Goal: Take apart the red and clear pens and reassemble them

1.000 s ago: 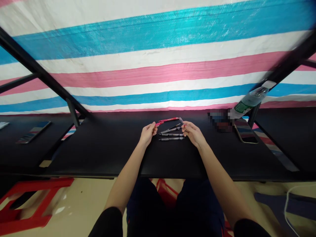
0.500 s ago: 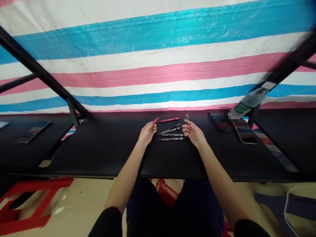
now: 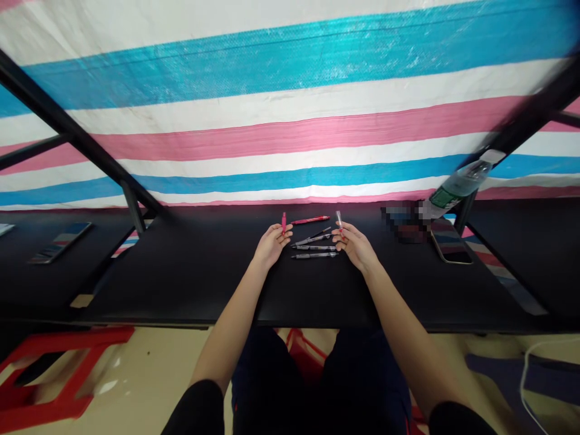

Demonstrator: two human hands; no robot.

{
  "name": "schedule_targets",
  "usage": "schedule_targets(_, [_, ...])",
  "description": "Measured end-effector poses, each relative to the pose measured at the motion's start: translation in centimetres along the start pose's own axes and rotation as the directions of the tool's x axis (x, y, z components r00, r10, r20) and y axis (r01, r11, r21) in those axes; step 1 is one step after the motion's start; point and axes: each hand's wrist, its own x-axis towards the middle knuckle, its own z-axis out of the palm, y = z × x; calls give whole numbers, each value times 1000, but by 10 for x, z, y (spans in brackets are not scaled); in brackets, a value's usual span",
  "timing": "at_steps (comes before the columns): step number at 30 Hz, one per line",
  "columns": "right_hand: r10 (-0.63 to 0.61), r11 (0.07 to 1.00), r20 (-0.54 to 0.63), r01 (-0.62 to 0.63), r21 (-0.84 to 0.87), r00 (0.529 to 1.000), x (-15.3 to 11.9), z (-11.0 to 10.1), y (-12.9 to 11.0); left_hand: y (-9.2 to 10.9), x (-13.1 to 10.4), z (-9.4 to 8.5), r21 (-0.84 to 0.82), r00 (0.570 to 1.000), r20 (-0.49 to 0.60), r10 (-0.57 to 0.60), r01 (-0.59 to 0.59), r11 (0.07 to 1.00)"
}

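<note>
My left hand [image 3: 270, 244] pinches a short red pen part [image 3: 284, 222], held upright above the black table. On the other side, my right hand [image 3: 356, 244] grips a clear pen barrel [image 3: 339, 220] with red at its lower end. Behind and between the hands lies a whole red pen [image 3: 310, 220]. Closer to me, several pens with clear barrels and dark grips lie roughly parallel, the nearest pen [image 3: 315, 256] alone at the front. A thin dark piece [image 3: 322, 232] rests by the rearmost of them, near my right fingers.
A water bottle [image 3: 462, 186] leans at the back right, beside a blurred patch and a phone [image 3: 451, 241]. Another phone [image 3: 62, 243] lies on the left table. Black metal frame bars [image 3: 81, 136] rise at both sides before a striped sheet [image 3: 290, 136].
The red part in my left hand has turned from slanted to upright. The clear barrel in my right hand has shifted slightly left and tilts a little differently.
</note>
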Motion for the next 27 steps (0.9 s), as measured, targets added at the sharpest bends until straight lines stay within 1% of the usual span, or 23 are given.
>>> schedule_targets(5, [-30, 998, 19, 31, -58, 999, 0, 1, 2, 2, -1, 1, 1, 1000, -22, -8, 8, 1000])
schedule_targets(7, [-31, 998, 26, 32, -57, 999, 0, 0, 1, 1, -1, 1, 9, 1000, -22, 1, -1, 1000])
schedule_targets(11, [-13, 1000, 18, 13, -22, 1000, 0, -2, -1, -2, 0, 0, 41, 999, -3, 37, -37, 998])
schedule_targets(14, [-16, 999, -2, 15, -37, 1000, 0, -1, -1, -3, 0, 0, 63, 999, 24, 49, -50, 997])
schedule_targets(17, [-67, 992, -40, 62, -108, 997, 2, -1, 2, -4, 0, 0, 81, 997, 47, 61, -65, 995])
schedule_targets(19, [-147, 968, -97, 123, -219, 984, 4, -4, 5, -4, -1, -1, 93, 996, 52, 69, -73, 993])
schedule_targets(21, [-250, 906, -167, 169, -388, 954, 6, -8, 9, -3, -1, -2, 102, 996, 58, 72, -77, 992])
schedule_targets(22, [-302, 855, -193, 176, -487, 933, 7, -10, 10, -3, -1, -2, 107, 995, 63, 72, -79, 991])
schedule_targets(23, [-351, 792, -210, 170, -586, 912, 7, -13, 12, -3, -1, -2, 112, 995, 71, 73, -81, 990])
schedule_targets(25, [-428, 639, -221, 120, -760, 876, 8, -17, 14, -4, -1, -2, 124, 994, 84, 77, -87, 989])
schedule_targets(27, [-472, 483, -213, 49, -874, 856, 7, -19, 14, -5, -2, -2, 139, 992, 89, 85, -97, 986])
